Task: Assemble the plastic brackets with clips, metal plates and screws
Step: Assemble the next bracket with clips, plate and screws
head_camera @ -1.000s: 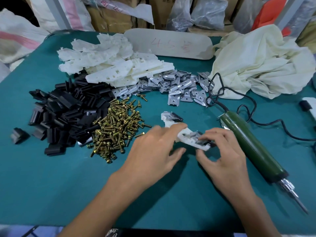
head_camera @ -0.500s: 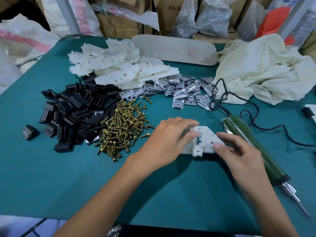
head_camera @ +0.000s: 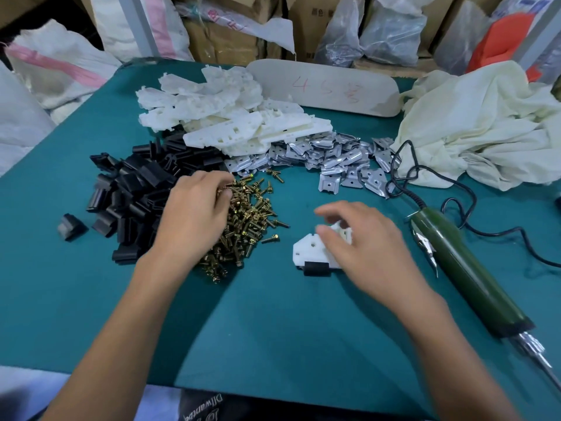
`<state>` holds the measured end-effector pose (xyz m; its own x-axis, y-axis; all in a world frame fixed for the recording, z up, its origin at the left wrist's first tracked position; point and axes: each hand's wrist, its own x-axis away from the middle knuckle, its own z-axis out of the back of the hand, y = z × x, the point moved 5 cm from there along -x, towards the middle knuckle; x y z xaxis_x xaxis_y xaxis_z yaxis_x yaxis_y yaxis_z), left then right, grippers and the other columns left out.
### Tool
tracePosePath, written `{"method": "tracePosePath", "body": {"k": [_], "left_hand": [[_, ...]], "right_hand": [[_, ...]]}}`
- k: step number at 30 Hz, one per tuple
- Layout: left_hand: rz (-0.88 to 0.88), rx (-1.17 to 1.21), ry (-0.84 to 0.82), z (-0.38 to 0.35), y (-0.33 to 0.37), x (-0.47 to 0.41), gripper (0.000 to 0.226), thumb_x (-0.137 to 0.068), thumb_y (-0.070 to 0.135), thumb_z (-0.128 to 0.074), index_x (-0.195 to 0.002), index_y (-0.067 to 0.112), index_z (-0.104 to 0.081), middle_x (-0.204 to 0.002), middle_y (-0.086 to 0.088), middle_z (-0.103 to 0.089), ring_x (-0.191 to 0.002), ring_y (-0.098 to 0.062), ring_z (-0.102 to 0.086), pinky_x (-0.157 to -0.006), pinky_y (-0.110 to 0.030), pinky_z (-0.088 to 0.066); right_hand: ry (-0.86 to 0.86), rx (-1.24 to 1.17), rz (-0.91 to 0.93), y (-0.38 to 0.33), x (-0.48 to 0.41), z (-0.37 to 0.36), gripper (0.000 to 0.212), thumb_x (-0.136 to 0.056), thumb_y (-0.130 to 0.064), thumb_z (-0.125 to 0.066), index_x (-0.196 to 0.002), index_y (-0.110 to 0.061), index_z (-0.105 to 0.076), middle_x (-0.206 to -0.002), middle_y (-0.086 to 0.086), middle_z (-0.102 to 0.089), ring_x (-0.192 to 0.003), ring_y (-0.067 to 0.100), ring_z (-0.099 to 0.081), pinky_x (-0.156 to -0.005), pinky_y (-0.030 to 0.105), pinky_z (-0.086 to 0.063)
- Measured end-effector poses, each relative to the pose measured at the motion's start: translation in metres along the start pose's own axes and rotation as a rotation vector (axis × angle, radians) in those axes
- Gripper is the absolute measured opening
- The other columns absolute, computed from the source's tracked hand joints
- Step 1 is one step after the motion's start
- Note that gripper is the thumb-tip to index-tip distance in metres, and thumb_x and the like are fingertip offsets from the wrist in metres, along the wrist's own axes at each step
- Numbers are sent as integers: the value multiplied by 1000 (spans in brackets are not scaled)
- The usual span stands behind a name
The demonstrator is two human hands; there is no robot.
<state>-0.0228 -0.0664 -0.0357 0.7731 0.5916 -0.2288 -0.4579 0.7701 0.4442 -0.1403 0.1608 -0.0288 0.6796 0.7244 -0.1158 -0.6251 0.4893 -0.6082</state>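
The right hand (head_camera: 364, 247) lies loosely spread over a white bracket (head_camera: 306, 249) with a black clip (head_camera: 315, 268) on its near edge. A green screwdriver (head_camera: 467, 268) lies just beside. The left hand (head_camera: 194, 217) curls its fingers into the screws (head_camera: 246, 220) (whether it holds one, I cannot tell). Behind the metal plates (head_camera: 328, 159), a beige board (head_camera: 328, 86) reads "45" in red.
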Motion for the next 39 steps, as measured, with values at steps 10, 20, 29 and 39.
{"method": "tracePosePath", "body": {"k": [10,20,29,39], "left_hand": [[-89,-113,-63,-25,1,5,32,-98,22,-62,-129,12,-64,-119,-10,-62,-108,-32,-50,-97,-34,-34],[-56,23,-49,-27,5,-17,18,-101,25,-59,-113,20,-71,-113,0,-68,-111,-24,-54,-87,-31,-38],[-338,-108,-274,-37,52,12,28,-93,48,-64,-117,36,-69,-105,8,-56,-103,-16,-36,-95,-34,-32],[-376,-244,-233,-43,60,16,11,-96,38,-61,-105,35,-66,-104,17,-65,-103,-15,-45,-85,-34,-25]], "right_hand": [[-216,214,221,-47,-55,-82,25,-106,-22,-53,-129,-19,-63,-123,5,-65,-114,29,-53,-95,41,-40],[40,-97,78,-14,-45,-23,15,-100,-21,-63,-113,-20,-72,-104,-5,-72,-100,16,-63,-95,39,-49],[252,-413,-84,55,10,25,16,-96,-15,-71,-106,-28,-74,-94,-13,-75,-87,3,-67,-81,12,-48],[370,-471,-159,94,42,23,28,-95,-9,-71,-105,-36,-74,-102,-6,-75,-92,13,-69,-83,17,-51]]}}
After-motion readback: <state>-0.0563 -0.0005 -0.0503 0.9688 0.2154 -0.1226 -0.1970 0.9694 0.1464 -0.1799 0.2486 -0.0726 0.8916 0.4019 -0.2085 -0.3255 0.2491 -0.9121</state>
